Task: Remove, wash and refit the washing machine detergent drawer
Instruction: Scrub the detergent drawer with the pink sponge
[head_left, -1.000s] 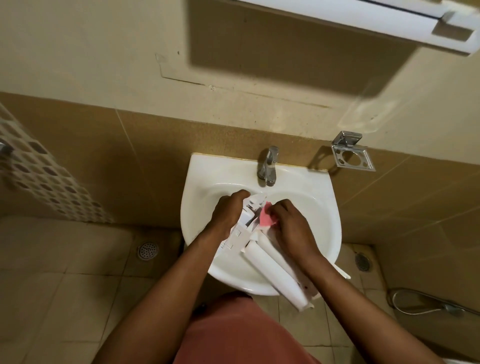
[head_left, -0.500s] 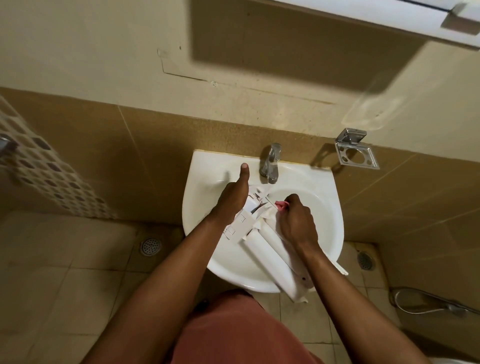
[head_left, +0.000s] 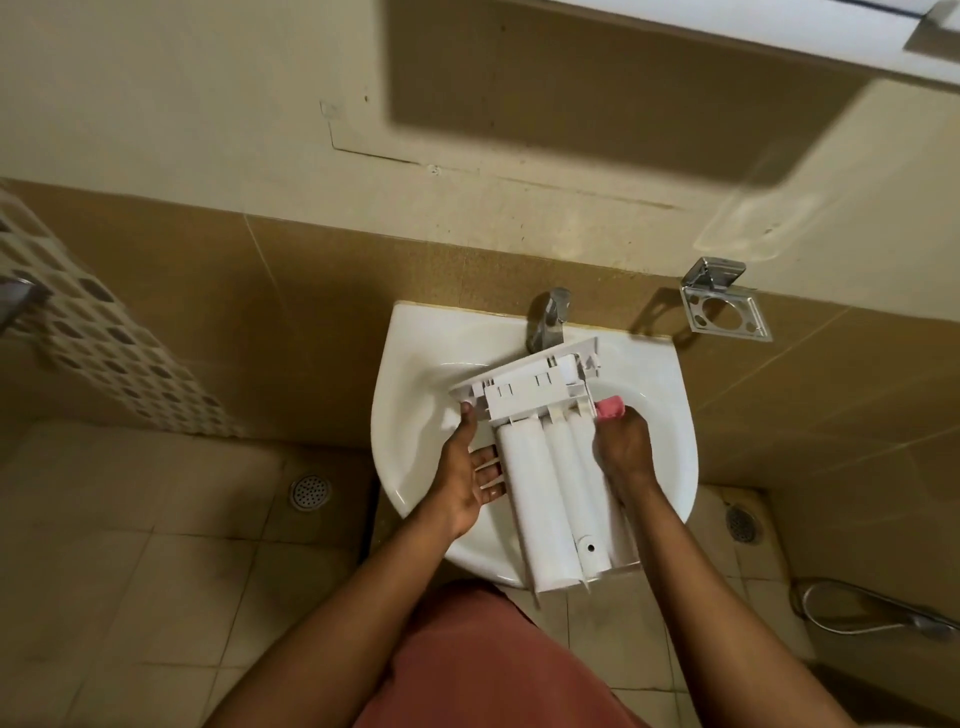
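White plastic drawer (head_left: 540, 483) lies across the sink (head_left: 415, 364) at the middle of the frame, underside up. Its front panel is at the top, almost under the tap (head_left: 548, 317), and its back end juts past the sink's near rim over the floor.

The left hand (head_left: 467, 478) is palm up on the left of the drawer. Its fingers are fairly straight and slid beneath the drawer's edge, and the thumb touches the corner of the front panel. The right hand (head_left: 621, 447) is curled round a pink sponge (head_left: 610, 407), though it may be a cloth, and presses against the drawer's right side just below the panel.

This looks like the washing step, with the underside being scrubbed. No water can be seen running from the tap. The next move probably calls for steadying the drawer with the left hand while the sponge works along the ribs and clips behind the panel, and then a rinse.

Room is tight at the top, where the panel's far edge sits close to the tap, so pushing the drawer that way would knock the spout. The overhanging back end could tip the drawer off the rim if the support slackens. The sink bowl has free space to the left and right of the drawer. A metal holder (head_left: 724, 306) on the wall at the upper right is well apart from the work.
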